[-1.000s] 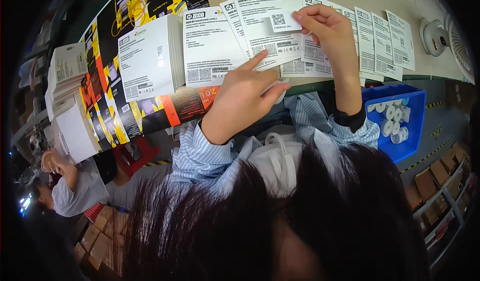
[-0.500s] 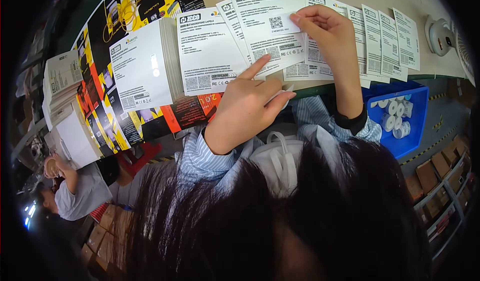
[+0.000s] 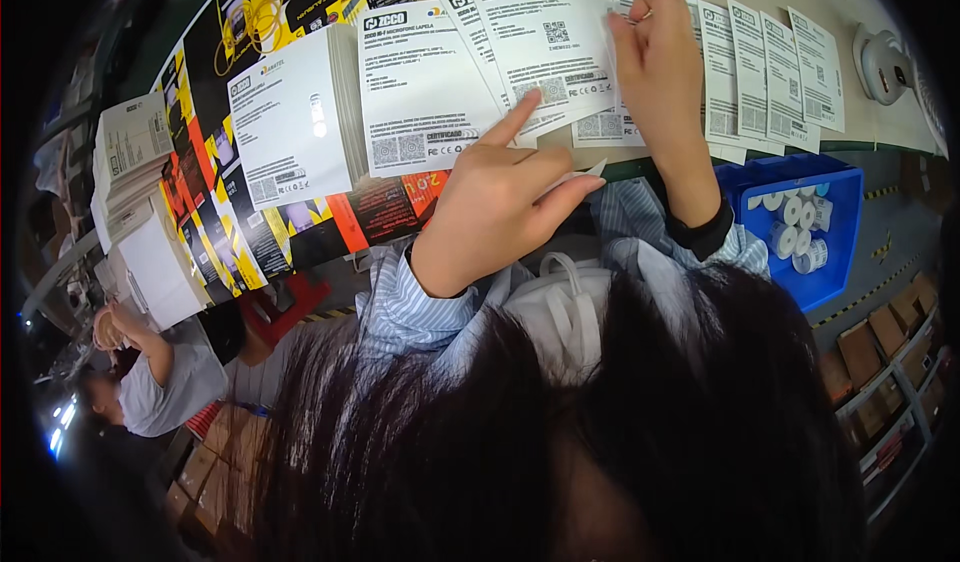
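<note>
My left hand (image 3: 495,202) lies over the lower edge of a white printed card (image 3: 520,12), its index fingertip touching the card near two square codes. The other fingers are curled, and the corner of a small white paper piece (image 3: 596,170) sticks out by the thumb. My right hand (image 3: 660,72) is at the card's upper right edge, thumb and forefinger apart, nothing visible between them. A small square-code label (image 3: 556,37) sits on the card. Other cards partly lie beneath it. To the left stand a fanned card stack (image 3: 430,82) and a thick stack (image 3: 285,122).
Several overlapping cards (image 3: 815,72) lie in a row at the right, beside a white round device (image 3: 880,67). A blue bin (image 3: 835,242) holds white rolls. Rubber bands (image 3: 255,27) lie on colourful printed sheets. Another person (image 3: 165,382) works at the far left.
My right hand has moved from the square-code label up to the card's right edge, its pinch opened. My left index finger stays on the card. The view has shifted slightly.
</note>
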`<state>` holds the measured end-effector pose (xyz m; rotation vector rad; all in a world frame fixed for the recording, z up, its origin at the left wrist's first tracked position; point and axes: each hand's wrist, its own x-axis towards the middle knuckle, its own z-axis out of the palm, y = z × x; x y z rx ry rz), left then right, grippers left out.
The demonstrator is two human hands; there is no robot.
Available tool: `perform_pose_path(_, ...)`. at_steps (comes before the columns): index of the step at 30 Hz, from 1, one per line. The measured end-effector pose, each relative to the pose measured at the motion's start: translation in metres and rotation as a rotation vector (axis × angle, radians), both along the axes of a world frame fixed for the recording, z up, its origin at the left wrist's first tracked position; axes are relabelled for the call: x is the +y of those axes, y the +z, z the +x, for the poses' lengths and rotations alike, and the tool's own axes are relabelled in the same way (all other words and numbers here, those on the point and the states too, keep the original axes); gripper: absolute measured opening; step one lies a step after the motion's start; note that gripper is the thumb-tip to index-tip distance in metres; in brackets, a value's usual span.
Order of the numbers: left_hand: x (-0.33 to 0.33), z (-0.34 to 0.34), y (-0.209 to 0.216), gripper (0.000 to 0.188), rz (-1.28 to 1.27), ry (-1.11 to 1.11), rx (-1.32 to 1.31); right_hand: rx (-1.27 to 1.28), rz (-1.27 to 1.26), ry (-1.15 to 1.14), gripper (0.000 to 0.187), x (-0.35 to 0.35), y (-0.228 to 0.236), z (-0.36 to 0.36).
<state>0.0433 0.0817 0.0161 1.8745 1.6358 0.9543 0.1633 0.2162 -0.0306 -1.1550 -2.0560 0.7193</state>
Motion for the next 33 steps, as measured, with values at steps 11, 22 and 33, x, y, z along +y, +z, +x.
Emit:
perform_pose_path(11,-0.003,-0.005,-0.009,0.02,0.083,0.118,0.042,-0.241,0.329,0.589,0.048,-0.024,0.018,-0.007)
perform_pose_path(22,-0.003,-0.002,-0.011,0.016,0.035,0.253,-0.099,0.014,0.049,0.474,0.036,-0.02,0.036,0.037)
perform_pose_path(33,-0.009,-0.005,-0.018,0.019,0.126,0.37,-0.427,0.208,-0.197,0.405,0.022,-0.048,0.031,0.021)
